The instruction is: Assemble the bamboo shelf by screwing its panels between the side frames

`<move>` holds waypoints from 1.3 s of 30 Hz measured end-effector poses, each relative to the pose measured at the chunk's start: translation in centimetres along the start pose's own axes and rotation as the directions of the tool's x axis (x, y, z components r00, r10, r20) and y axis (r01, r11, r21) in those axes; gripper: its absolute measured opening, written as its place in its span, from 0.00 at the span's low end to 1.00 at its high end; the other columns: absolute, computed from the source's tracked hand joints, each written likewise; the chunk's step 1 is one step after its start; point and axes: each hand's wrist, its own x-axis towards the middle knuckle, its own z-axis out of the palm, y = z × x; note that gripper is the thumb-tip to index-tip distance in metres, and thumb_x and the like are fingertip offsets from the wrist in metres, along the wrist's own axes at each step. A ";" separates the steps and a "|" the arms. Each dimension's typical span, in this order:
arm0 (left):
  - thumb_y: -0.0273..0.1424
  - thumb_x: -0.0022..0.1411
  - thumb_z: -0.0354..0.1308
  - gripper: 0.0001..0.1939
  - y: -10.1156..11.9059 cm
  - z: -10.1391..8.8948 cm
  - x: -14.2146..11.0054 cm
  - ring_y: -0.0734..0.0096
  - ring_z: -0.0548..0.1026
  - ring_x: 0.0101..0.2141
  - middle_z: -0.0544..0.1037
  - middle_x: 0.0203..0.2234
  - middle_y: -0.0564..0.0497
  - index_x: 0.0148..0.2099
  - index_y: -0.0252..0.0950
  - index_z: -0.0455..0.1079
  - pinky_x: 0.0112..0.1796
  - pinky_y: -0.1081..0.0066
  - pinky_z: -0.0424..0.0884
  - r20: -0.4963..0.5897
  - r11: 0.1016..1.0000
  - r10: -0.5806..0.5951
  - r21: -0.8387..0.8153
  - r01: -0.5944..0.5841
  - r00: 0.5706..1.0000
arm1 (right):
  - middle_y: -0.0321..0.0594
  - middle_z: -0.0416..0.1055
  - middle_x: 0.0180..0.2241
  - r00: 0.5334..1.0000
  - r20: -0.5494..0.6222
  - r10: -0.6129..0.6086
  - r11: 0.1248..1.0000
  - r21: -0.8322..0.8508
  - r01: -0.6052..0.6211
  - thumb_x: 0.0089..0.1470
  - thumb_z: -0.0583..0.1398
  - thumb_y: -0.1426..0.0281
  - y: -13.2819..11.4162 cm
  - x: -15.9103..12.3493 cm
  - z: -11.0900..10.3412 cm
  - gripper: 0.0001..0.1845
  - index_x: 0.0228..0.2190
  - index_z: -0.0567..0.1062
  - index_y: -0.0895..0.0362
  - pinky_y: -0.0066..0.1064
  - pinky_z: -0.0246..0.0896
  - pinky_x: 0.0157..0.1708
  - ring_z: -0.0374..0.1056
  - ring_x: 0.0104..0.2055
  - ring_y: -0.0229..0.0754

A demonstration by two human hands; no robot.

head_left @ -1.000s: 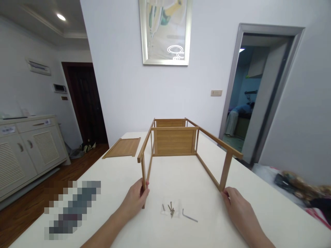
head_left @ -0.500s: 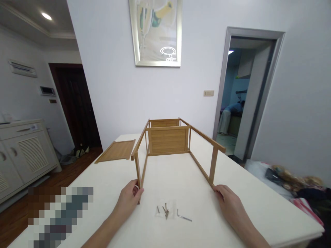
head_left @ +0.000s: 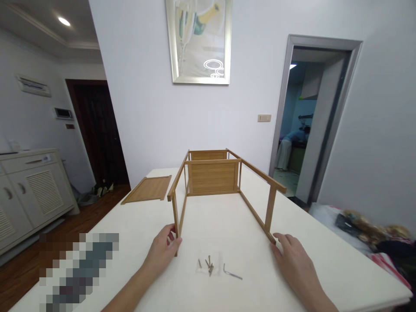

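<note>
A wooden shelf frame (head_left: 256, 171) lies on its side on the white table, with two slatted-looking panels fitted across its far part. My left hand (head_left: 164, 247) is closed around the lower near end of its left side, thumb and fingers on the wood. At the right side's lower near end, my right hand (head_left: 294, 262) has thumb and fingers apart, close beside the rail end; whether it touches is hard to tell. Between the hands lie a clear plastic bag with several screws (head_left: 209, 264) and a hex key (head_left: 232, 272).
A loose wooden panel (head_left: 147, 189) lies flat left of the frame. A pixelated patch covers something at the table's (head_left: 130, 234) left front. Clothes (head_left: 367, 229) are piled beyond the right edge. A white wall stands behind, with a doorway to its right.
My right hand has loosened from the rail end and drawn slightly to the right, leaving that end visible. My left hand keeps its hold. The view has shifted slightly.
</note>
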 end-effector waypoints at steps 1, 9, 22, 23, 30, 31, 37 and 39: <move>0.36 0.55 0.56 0.18 0.1 0.0 0.0 0.64 0.72 0.31 0.73 0.32 0.51 0.47 0.37 0.67 0.36 0.63 0.71 0.005 0.999 0.015 0.032 -0.015 1.000 | 0.45 0.75 0.33 1.000 0.022 0.023 1.000 -0.013 -0.022 0.58 0.51 0.69 0.1 0.0 0.0 0.12 0.36 0.73 0.57 0.35 0.63 0.32 0.71 0.37 0.49; 0.30 0.56 0.52 0.16 0.5 0.2 -0.4 0.64 0.71 0.34 0.71 0.33 0.50 0.48 0.38 0.65 0.39 0.64 0.69 0.073 0.991 0.126 0.043 -0.130 0.989 | 0.45 0.77 0.33 0.992 0.095 0.078 0.996 -0.047 -0.074 0.57 0.48 0.76 0.3 0.1 0.1 0.15 0.36 0.74 0.58 0.34 0.61 0.32 0.71 0.36 0.47; 0.43 0.64 0.41 0.21 -1.0 -0.2 1.1 0.64 0.72 0.31 0.74 0.28 0.50 0.43 0.35 0.70 0.34 0.67 0.69 0.066 0.966 -0.084 -0.238 0.097 0.994 | 0.41 0.75 0.29 0.938 -0.025 -0.345 0.936 0.067 0.346 0.61 0.49 0.75 -1.6 0.2 0.8 0.14 0.33 0.74 0.55 0.34 0.65 0.34 0.71 0.32 0.43; 0.43 0.64 0.40 0.22 -1.5 0.0 1.5 0.64 0.73 0.31 0.75 0.28 0.50 0.42 0.35 0.70 0.34 0.67 0.69 0.053 0.977 -0.103 -0.184 0.111 0.993 | 0.41 0.75 0.29 0.932 -0.020 -0.363 0.928 0.085 0.363 0.61 0.49 0.76 -2.0 0.3 0.8 0.14 0.33 0.74 0.55 0.34 0.65 0.34 0.71 0.32 0.43; 0.33 0.59 0.48 0.13 -3.2 0.3 6.4 0.57 0.74 0.43 0.77 0.38 0.42 0.39 0.34 0.71 0.44 0.62 0.68 -0.004 0.947 -0.077 0.312 0.074 0.997 | 0.41 0.75 0.30 0.928 -0.016 -0.373 0.914 0.164 0.370 0.62 0.49 0.74 -4.2 -0.1 1.3 0.13 0.37 0.73 0.55 0.36 0.68 0.33 0.72 0.32 0.44; 0.33 0.58 0.49 0.13 -3.4 0.3 7.2 0.54 0.73 0.46 0.76 0.40 0.40 0.40 0.34 0.71 0.47 0.60 0.66 -0.013 0.935 -0.070 0.349 0.070 0.997 | 0.40 0.74 0.30 0.928 -0.007 -0.373 0.914 0.170 0.369 0.62 0.49 0.74 -4.3 -0.2 1.5 0.13 0.36 0.73 0.55 0.36 0.68 0.33 0.72 0.32 0.44; 0.41 0.60 0.49 0.27 -4.8 0.9 11.9 0.43 0.60 0.60 0.67 0.56 0.30 0.55 0.28 0.65 0.57 0.51 0.54 -0.095 0.855 -0.105 0.500 0.139 0.990 | 0.40 0.74 0.32 0.939 0.016 -0.343 0.915 0.231 0.330 0.62 0.51 0.73 -4.1 -0.3 1.6 0.10 0.37 0.72 0.53 0.34 0.69 0.36 0.73 0.35 0.43; 0.45 0.61 0.47 0.32 -5.4 1.1 13.3 0.41 0.57 0.62 0.65 0.59 0.28 0.59 0.26 0.61 0.58 0.48 0.51 -0.113 0.829 -0.135 0.531 0.175 0.984 | 0.40 0.74 0.33 0.938 0.014 -0.345 0.914 0.233 0.333 0.63 0.51 0.72 -4.0 -0.2 1.7 0.09 0.37 0.72 0.53 0.33 0.69 0.37 0.73 0.36 0.43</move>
